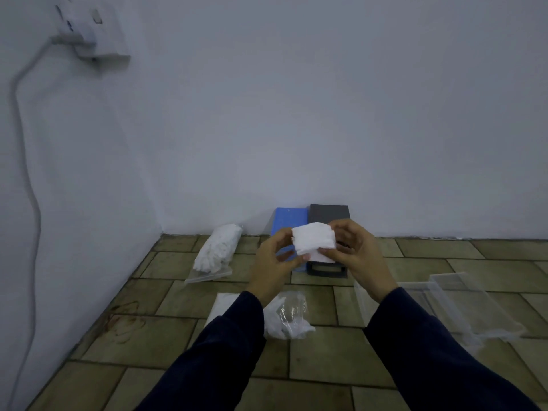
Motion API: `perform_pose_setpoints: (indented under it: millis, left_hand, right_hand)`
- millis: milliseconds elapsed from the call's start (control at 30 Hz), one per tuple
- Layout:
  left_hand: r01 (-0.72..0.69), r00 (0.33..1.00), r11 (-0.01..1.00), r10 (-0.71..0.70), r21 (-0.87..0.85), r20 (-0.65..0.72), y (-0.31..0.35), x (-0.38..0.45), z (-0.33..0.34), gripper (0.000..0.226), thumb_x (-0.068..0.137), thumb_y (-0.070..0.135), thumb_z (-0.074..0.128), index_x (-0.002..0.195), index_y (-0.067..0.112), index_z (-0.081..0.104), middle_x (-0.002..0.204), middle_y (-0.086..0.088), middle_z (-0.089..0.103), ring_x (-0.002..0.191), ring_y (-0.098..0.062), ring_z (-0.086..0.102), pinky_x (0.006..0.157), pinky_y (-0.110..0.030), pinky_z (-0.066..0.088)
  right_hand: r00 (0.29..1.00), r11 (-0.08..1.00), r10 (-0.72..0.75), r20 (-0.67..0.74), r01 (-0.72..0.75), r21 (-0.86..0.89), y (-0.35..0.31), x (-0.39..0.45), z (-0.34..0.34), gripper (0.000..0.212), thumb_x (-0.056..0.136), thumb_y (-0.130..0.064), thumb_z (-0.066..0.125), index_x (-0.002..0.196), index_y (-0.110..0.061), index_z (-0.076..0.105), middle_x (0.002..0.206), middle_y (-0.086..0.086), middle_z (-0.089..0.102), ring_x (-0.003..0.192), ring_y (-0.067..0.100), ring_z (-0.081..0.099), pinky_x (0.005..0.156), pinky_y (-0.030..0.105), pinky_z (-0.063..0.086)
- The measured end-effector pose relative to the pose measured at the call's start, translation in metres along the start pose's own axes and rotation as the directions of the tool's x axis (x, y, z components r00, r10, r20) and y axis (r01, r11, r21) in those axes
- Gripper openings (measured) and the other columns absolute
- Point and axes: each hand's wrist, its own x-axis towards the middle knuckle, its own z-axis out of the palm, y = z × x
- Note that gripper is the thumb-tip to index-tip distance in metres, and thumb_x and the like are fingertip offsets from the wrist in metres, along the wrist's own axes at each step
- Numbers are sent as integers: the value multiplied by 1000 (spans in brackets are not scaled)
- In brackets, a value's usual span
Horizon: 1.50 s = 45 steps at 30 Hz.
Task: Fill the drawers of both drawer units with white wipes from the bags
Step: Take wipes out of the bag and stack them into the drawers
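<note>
While an opened bag (289, 317) of wipes lies nearest on the tiled floor (323, 351), the left hand (274, 259) and right hand (354, 252) pinch a folded white wipe (313, 241) between them (held in the air). Beyond stand the blue drawer unit (289, 219) and grey drawer unit (329, 216), touching, against the wall; a full bag (216, 252) lies left.

Dim, bluish light; soft overall blur (wide-angle bending at edges).
</note>
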Motion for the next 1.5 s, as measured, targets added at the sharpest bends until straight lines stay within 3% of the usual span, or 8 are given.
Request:
perform_pose_setpoints:
  millis: [167,300,567,833,1100,1300,1400,1500]
  left_hand:
    - [-80,997,992,82,93,-12,0,3,9,30,86,9,65,112,20,56,113,4,64,109,-9,58,87,-18,50]
    - [-54,997,997,51,49,55,0,2,21,34,88,6,62,118,17,52,114,8,60,108,-5,57,83,-17,49]
    - [136,984,987,-125,-90,127,-11,6,58,26,84,4,65,108,13,58,106,-3,67,94,-11,66,77,-26,56]
    - [262,947,952,-285,158,150,-34,4,107,30,92,28,57,112,7,63,102,-4,67,85,-13,62,75,-22,51]
    - [368,909,881,-408,298,83,-61,-4,133,19,92,27,57,103,13,65,95,2,64,74,-7,54,63,-14,41]
    - [378,890,859,-440,344,121,-69,-14,136,20,89,13,61,108,15,61,94,9,57,88,-7,54,62,-3,41]
    - [331,881,845,-436,420,183,-70,-17,135,27,88,8,61,113,17,61,106,8,56,84,2,52,60,-3,42]
    - [318,867,826,-452,465,209,-71,-19,138,31,87,6,61,116,16,60,107,8,56,78,5,50,56,-3,43]
  right_hand:
    - [997,997,-32,77,38,-74,5,-3,-10,49,73,0,73,112,-22,53,116,-5,62,107,4,60,83,19,52]
    - [998,993,-25,53,31,-114,9,-5,-20,37,76,-1,71,104,-17,53,113,0,61,102,4,62,78,16,52]
    - [996,956,91,-20,-93,-280,29,-15,-57,32,80,-19,71,109,-17,57,103,-7,62,97,8,58,78,23,47]
    - [954,862,291,-71,-294,-413,50,-34,-104,14,88,-23,63,96,-12,62,90,-1,61,82,13,55,62,12,37]
    - [833,748,543,-108,-538,-387,80,-56,-129,34,83,-21,69,108,-15,46,96,4,57,88,15,55,66,17,42]
    - [832,591,542,-119,-477,-651,101,-63,-117,26,84,-26,67,101,-20,49,102,3,63,87,11,57,70,16,43]
    - [842,470,532,-87,-380,-797,98,-62,-111,24,86,-31,64,103,-18,54,102,1,62,88,10,55,81,21,44]
    - [868,465,486,-99,-353,-811,97,-64,-107,31,84,-29,66,108,-17,51,106,0,58,89,9,53,78,18,41]
